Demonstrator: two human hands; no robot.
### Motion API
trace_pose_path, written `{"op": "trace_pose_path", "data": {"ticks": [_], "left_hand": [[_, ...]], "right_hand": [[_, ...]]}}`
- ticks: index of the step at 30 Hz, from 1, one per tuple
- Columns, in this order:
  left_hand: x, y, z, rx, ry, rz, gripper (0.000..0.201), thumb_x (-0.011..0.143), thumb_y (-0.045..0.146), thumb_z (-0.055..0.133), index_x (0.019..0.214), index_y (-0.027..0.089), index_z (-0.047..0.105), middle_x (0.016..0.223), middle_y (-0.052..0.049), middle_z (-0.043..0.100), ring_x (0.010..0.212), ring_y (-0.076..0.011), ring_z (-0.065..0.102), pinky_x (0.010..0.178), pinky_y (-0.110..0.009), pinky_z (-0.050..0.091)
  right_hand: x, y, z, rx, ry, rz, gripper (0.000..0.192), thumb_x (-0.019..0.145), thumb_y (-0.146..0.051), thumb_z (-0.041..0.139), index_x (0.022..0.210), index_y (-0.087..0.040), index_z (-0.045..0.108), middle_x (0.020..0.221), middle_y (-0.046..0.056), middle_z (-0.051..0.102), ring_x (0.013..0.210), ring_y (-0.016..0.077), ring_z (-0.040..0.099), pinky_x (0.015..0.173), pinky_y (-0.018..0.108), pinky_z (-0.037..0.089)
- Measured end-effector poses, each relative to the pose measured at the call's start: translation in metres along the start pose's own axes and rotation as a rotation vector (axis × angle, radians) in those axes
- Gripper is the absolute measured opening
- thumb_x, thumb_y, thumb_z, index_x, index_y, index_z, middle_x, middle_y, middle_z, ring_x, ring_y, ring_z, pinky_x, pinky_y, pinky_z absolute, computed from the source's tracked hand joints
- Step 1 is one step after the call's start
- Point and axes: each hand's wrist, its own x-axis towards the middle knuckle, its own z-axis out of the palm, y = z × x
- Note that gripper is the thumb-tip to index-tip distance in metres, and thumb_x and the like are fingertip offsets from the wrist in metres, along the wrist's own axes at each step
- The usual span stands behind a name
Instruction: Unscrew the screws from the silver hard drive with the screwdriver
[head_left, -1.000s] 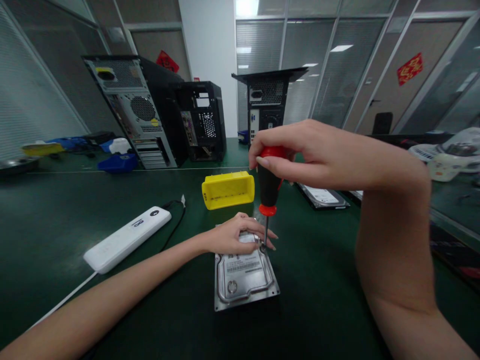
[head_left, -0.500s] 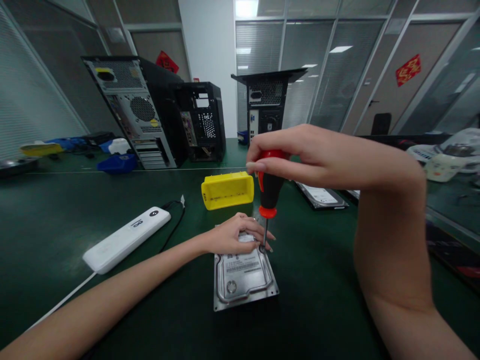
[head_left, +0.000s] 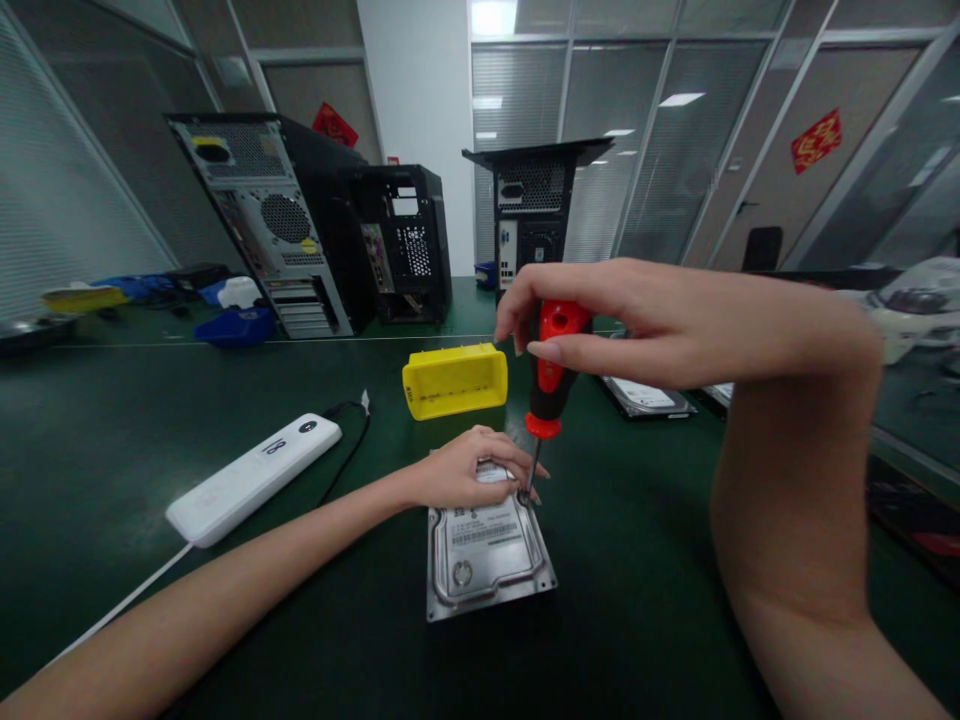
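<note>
On green table (head_left: 150, 420), glass-walled office

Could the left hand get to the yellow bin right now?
Probably yes. The left hand rests on the hard drive, and the yellow bin sits just behind it with only bare green table between them.

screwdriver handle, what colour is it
Red and black, seen in the head view: the screwdriver handle sits in the right hand, tip at the hard drive.
</note>
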Motion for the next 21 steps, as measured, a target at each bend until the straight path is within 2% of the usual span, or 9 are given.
{"op": "trace_pose_path", "data": {"ticks": [5, 10, 21], "left_hand": [[-0.0003, -0.0009, 0.0, -0.014, -0.002, -0.034, 0.016, 0.084, 0.02, 0.057, 0.084, 0.017, 0.073, 0.094, -0.006, 0.078, 0.102, -0.0225, 0.068, 0.1, -0.038, 0.041], [-0.0015, -0.0022, -0.0015, -0.021, -0.039, -0.068, 0.018, 0.089, 0.024, 0.058, 0.091, 0.017, 0.075, 0.099, -0.006, 0.078, 0.102, -0.0219, 0.068, 0.103, -0.039, 0.037], [-0.0017, -0.0003, -0.0027, -0.009, -0.05, -0.036, 0.017, 0.087, 0.019, 0.062, 0.096, 0.017, 0.076, 0.105, -0.006, 0.076, 0.103, -0.0216, 0.068, 0.1, -0.037, 0.035]], "right_hand": [[0.0002, -0.0011, -0.0002, -0.016, 0.017, -0.012, 0.03, 0.095, -0.036, 0.047, 0.116, -0.017, 0.057, 0.108, 0.004, 0.063, 0.086, 0.0127, 0.06, 0.07, 0.025, 0.046], [0.0043, -0.0065, 0.0007, -0.036, -0.001, 0.041, 0.029, 0.096, -0.039, 0.046, 0.113, -0.018, 0.057, 0.103, 0.002, 0.062, 0.082, 0.012, 0.057, 0.068, 0.027, 0.043], [0.0064, -0.0055, -0.0005, -0.061, 0.0, 0.051, 0.031, 0.095, -0.044, 0.047, 0.11, -0.02, 0.058, 0.102, 0.001, 0.063, 0.08, 0.0119, 0.057, 0.067, 0.026, 0.043]]}}
